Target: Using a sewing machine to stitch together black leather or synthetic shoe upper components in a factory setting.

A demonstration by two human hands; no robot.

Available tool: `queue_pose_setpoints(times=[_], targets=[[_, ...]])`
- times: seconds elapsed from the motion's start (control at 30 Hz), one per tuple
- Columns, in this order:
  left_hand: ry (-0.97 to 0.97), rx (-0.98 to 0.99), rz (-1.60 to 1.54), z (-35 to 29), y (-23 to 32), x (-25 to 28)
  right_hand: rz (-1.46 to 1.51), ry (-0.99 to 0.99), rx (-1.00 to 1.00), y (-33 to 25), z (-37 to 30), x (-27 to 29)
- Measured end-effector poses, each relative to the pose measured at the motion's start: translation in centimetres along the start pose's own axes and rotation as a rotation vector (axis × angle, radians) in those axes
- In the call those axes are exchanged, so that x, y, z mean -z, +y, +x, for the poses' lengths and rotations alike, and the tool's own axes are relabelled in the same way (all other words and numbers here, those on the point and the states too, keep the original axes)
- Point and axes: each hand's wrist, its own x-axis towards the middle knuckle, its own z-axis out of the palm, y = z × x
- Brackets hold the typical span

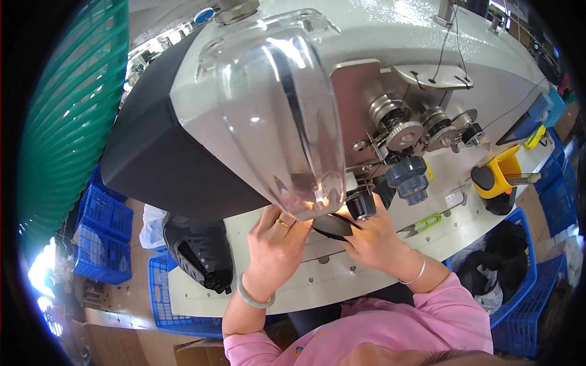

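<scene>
A large white sewing machine (210, 134) stands before me, with a clear plastic guard (278, 116) over its needle area. A small lamp glows behind the guard's lower end. Under it, a black curved piece of material (332, 227) lies between my hands. My left hand (278, 241) is closed on the piece's left side, its fingertips partly hidden by the guard. From the right, my right hand (375, 238) grips the other side, its fingers partly behind a dark machine part. The needle itself is hidden.
Green snips (424, 224) lie right of my right hand on the pale table (287, 293). A black shoe upper (198, 253) sits at the left, a yellow holder (503, 171) at the right. Blue baskets (162, 299) flank the table; the right basket (528, 268) holds black pieces.
</scene>
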Motion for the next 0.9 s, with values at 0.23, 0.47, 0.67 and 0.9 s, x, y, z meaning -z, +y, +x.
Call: queue_pose_setpoints(times=[0.23, 0.47, 0.67, 0.9], targets=[[0.031, -0.048, 0.009, 0.2, -0.7, -0.3, -0.034, 0.037, 0.013, -0.3, 0.3, -0.2], [0.025, -0.025, -0.020, 0.1, -0.9, -0.3, -0.053, 0.022, 0.019, -0.5, 0.5, -0.2], [0.018, -0.049, 0.003, 0.4, -0.6, 0.0, -0.096, 0.053, 0.011, -0.6, 0.5, -0.8], [0.162, -0.012, -0.118, 0.3, -1.4, -1.0, 0.060, 0.030, -0.033, -0.6, 1.7, -0.4]])
